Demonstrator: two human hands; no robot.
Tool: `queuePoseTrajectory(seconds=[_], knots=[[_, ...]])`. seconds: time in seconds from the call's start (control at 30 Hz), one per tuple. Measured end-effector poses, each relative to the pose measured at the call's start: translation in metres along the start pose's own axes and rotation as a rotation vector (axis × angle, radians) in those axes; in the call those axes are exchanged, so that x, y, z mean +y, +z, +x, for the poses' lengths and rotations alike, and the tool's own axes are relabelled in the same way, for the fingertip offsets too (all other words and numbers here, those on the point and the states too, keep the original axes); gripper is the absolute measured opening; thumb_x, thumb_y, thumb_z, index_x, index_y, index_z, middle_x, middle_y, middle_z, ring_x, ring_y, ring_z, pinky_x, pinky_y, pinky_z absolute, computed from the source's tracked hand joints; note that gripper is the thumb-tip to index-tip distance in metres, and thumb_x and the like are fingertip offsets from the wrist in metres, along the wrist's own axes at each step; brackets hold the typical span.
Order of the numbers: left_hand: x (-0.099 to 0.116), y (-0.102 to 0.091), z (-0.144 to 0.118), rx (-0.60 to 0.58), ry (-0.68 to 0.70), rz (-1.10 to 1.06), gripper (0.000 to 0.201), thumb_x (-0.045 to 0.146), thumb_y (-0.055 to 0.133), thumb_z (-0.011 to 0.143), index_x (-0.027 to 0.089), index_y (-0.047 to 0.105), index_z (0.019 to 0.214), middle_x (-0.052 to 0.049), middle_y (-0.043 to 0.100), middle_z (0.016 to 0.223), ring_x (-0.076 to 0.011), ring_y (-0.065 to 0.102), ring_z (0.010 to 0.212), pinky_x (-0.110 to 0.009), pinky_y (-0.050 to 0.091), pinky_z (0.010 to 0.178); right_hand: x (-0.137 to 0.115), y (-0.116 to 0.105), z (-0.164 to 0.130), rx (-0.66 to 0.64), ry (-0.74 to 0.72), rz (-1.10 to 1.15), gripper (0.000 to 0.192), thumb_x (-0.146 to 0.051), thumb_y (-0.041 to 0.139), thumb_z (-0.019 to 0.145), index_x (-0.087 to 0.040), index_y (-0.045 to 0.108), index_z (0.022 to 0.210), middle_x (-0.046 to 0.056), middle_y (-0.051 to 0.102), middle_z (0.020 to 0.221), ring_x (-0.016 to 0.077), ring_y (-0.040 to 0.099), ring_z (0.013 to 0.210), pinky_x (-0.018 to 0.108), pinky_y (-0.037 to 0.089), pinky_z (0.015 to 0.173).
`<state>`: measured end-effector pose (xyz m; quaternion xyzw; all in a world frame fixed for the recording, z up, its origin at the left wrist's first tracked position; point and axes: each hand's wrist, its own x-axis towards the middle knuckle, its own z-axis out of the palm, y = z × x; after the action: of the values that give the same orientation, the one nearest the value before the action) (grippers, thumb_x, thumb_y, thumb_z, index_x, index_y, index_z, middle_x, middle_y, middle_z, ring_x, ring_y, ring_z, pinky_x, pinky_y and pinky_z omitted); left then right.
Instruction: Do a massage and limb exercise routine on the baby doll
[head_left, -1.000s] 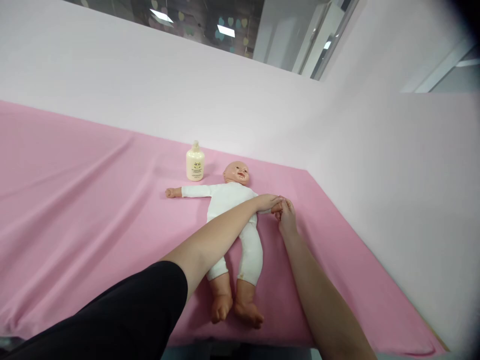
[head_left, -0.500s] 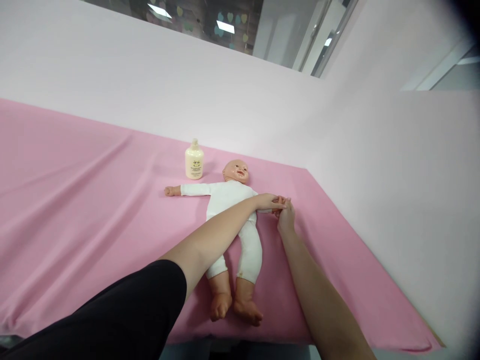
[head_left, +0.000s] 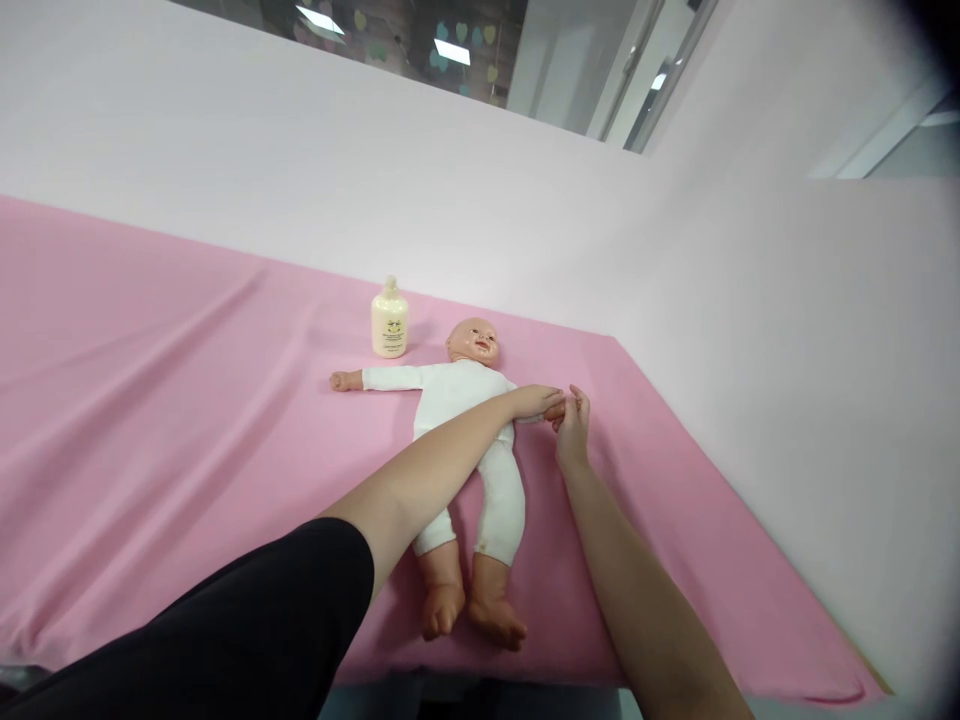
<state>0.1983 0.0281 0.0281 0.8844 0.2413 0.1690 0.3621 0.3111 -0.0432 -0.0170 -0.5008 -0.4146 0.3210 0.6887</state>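
Observation:
A baby doll (head_left: pixel 454 392) in a white suit lies on its back on the pink sheet (head_left: pixel 247 430), its head toward the wall and one arm stretched out to each side. My left hand (head_left: pixel 535 400) reaches across the doll's body and is closed around the doll's hand (head_left: pixel 555 411) on the right side. From the right, my right hand (head_left: pixel 574 428) pinches the same small hand, with one or two fingertips raised. My fingers partly hide the doll's hand.
Left of the doll's head stands a cream pump bottle (head_left: pixel 389 325) with a printed label. A white wall (head_left: pixel 300 170) runs behind and to the right of the sheet. High in it is a window (head_left: pixel 420 50).
The fingers of my right hand have lifted and straightened a little at the doll's hand. My left fingers have shifted slightly. The doll and the bottle stay in place.

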Motion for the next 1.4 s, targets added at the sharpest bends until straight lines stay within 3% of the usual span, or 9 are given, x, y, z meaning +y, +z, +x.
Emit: queuePoseTrajectory(seconds=[0.2, 0.33, 0.5, 0.67, 0.83, 1.0, 1.1, 1.27, 1.4], knots=[[0.000, 0.000, 0.001, 0.037, 0.005, 0.021, 0.046, 0.031, 0.028, 0.108, 0.016, 0.068, 0.090, -0.007, 0.076, 0.096, -0.0184, 0.067, 0.098, -0.028, 0.044, 0.100, -0.006, 0.005, -0.001, 0.088, -0.024, -0.017, 0.041, -0.064, 0.061, 0.086, -0.023, 0.059, 0.091, -0.006, 0.050, 0.060, 0.0095, 0.037, 0.046, 0.023, 0.024, 0.044], [-0.002, 0.001, 0.001, 0.039, -0.008, 0.027, 0.045, 0.037, 0.031, 0.108, 0.017, 0.068, 0.093, -0.006, 0.076, 0.102, -0.0189, 0.068, 0.102, -0.027, 0.043, 0.099, -0.008, 0.005, -0.001, 0.134, -0.003, 0.003, 0.040, -0.062, 0.060, 0.086, -0.023, 0.061, 0.088, -0.005, 0.054, 0.063, 0.0091, 0.040, 0.047, 0.023, 0.025, 0.043], [-0.002, 0.001, -0.001, -0.033, -0.070, -0.024, 0.037, 0.054, 0.060, 0.096, 0.018, 0.065, 0.099, -0.003, 0.075, 0.099, -0.0198, 0.069, 0.094, -0.027, 0.048, 0.088, -0.007, 0.006, 0.001, 0.135, 0.139, 0.098, 0.045, -0.065, 0.057, 0.086, -0.022, 0.062, 0.100, -0.004, 0.062, 0.067, 0.0094, 0.046, 0.045, 0.023, 0.030, 0.043], [0.003, 0.000, -0.005, -0.028, -0.094, -0.160, 0.040, 0.040, 0.080, 0.081, 0.017, 0.064, 0.110, -0.002, 0.075, 0.102, -0.0200, 0.070, 0.094, -0.027, 0.051, 0.085, -0.005, 0.008, 0.004, 0.127, 0.183, 0.183, 0.042, -0.061, 0.059, 0.081, -0.021, 0.062, 0.094, -0.002, 0.065, 0.073, 0.0112, 0.053, 0.052, 0.023, 0.034, 0.044], [0.004, 0.000, -0.006, -0.027, -0.032, -0.162, 0.012, 0.027, 0.064, 0.090, 0.015, 0.066, 0.088, -0.002, 0.073, 0.083, -0.0168, 0.068, 0.080, -0.026, 0.051, 0.077, -0.004, 0.008, 0.002, 0.006, 0.059, 0.114, 0.045, -0.061, 0.064, 0.077, -0.021, 0.062, 0.096, -0.006, 0.053, 0.064, 0.0096, 0.042, 0.049, 0.024, 0.030, 0.046], [0.001, 0.001, -0.005, -0.046, 0.034, -0.135, 0.030, 0.027, 0.052, 0.098, 0.015, 0.064, 0.073, -0.004, 0.073, 0.078, -0.0145, 0.066, 0.073, -0.025, 0.050, 0.079, -0.003, 0.007, -0.002, 0.004, 0.012, 0.056, 0.059, -0.061, 0.070, 0.076, -0.022, 0.057, 0.117, -0.005, 0.056, 0.075, 0.0102, 0.044, 0.054, 0.023, 0.032, 0.049], [-0.002, 0.002, -0.003, -0.037, 0.033, -0.086, 0.040, 0.033, 0.044, 0.104, 0.016, 0.061, 0.071, -0.004, 0.072, 0.078, -0.0134, 0.064, 0.072, -0.024, 0.049, 0.082, 0.001, 0.006, -0.002, -0.006, -0.004, 0.011, 0.063, -0.067, 0.061, 0.082, -0.021, 0.057, 0.125, -0.001, 0.061, 0.082, 0.0103, 0.045, 0.055, 0.023, 0.032, 0.049], [-0.002, 0.003, -0.003, -0.007, -0.007, -0.066, 0.040, 0.041, 0.041, 0.106, 0.018, 0.059, 0.079, -0.004, 0.074, 0.083, -0.0141, 0.065, 0.074, -0.025, 0.047, 0.086, 0.005, 0.006, 0.002, 0.005, -0.030, -0.022, 0.069, -0.071, 0.044, 0.091, -0.022, 0.055, 0.137, 0.005, 0.069, 0.095, 0.0103, 0.044, 0.053, 0.024, 0.033, 0.048], [0.002, 0.001, -0.004, 0.017, -0.007, -0.112, 0.053, 0.041, 0.026, 0.110, 0.018, 0.061, 0.077, -0.004, 0.074, 0.080, -0.0147, 0.067, 0.078, -0.024, 0.045, 0.092, 0.004, 0.005, 0.003, 0.017, -0.014, -0.024, 0.073, -0.070, 0.038, 0.092, -0.021, 0.053, 0.144, 0.006, 0.070, 0.100, 0.0101, 0.044, 0.053, 0.025, 0.035, 0.049]])
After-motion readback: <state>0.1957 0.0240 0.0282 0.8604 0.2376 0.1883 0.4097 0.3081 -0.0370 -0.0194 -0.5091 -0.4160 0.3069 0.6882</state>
